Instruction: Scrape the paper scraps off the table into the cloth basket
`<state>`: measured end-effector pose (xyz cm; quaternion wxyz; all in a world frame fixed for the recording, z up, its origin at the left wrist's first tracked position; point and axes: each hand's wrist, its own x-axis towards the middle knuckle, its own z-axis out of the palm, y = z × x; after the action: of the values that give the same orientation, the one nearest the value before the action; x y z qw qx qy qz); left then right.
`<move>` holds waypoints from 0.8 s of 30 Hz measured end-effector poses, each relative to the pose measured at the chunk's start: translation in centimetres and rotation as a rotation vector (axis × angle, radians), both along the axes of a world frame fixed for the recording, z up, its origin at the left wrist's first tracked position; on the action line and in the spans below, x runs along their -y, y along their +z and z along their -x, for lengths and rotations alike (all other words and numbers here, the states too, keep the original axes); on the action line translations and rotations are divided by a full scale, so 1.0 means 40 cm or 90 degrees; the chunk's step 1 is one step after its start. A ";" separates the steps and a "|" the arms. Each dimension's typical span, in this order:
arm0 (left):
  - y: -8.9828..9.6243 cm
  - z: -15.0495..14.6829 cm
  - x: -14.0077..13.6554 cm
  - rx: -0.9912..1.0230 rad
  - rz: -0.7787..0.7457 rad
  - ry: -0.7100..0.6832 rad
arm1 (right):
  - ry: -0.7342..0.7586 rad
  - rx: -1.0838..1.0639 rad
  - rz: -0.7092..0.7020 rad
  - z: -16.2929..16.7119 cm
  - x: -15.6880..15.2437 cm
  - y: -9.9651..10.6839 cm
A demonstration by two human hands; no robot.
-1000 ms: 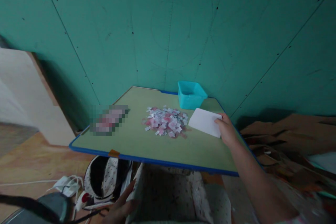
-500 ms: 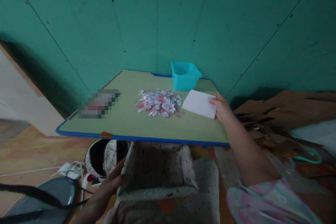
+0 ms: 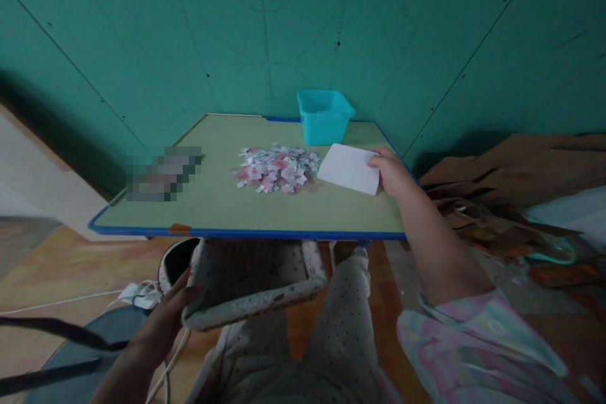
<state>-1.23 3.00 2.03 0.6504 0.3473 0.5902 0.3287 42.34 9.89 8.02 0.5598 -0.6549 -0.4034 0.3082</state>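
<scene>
My right hand (image 3: 391, 170) grips the right edge of a white sheet of card or paper (image 3: 349, 169), which lies low over the table (image 3: 227, 211). Just left of the sheet is a heap of small white and pinkish paper pieces (image 3: 277, 167). Below the table's front edge, my left hand (image 3: 173, 312) holds the left side of a speckled whitish bin (image 3: 265, 297). Its mouth faces up, under the table edge; the bin looks tilted, and its inside is dark. Part of the left hand's grip is hidden behind the rim.
A turquoise plastic basket (image 3: 326, 118) stands at the back of the table. A blurred-out flat object (image 3: 163, 175) lies on the left. Cardboard (image 3: 521, 161) is piled at the right. A grey stool (image 3: 80, 353) and a white cable (image 3: 61, 303) are at lower left.
The bin has shifted left and tilted with my left hand, uncovering my legs. My right hand and the sheet stay beside the heap. The whole view has shifted slightly.
</scene>
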 end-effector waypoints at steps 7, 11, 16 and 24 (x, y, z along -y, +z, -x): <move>-0.033 0.057 -0.014 -0.034 0.013 0.036 | 0.015 -0.019 0.009 -0.006 -0.004 -0.004; -0.042 0.077 -0.012 -0.071 0.030 0.080 | 0.039 -0.050 0.014 -0.009 -0.004 -0.005; -0.034 0.065 0.001 -0.072 0.006 0.008 | 0.048 -0.079 0.012 -0.018 -0.003 -0.003; -0.013 0.049 -0.023 -0.073 0.041 -0.011 | 0.058 -0.043 0.023 -0.022 -0.007 -0.005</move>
<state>-3.20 3.91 1.50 0.6290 0.3496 0.6338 0.2835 43.20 10.16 7.83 0.5466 -0.6348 -0.4085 0.3624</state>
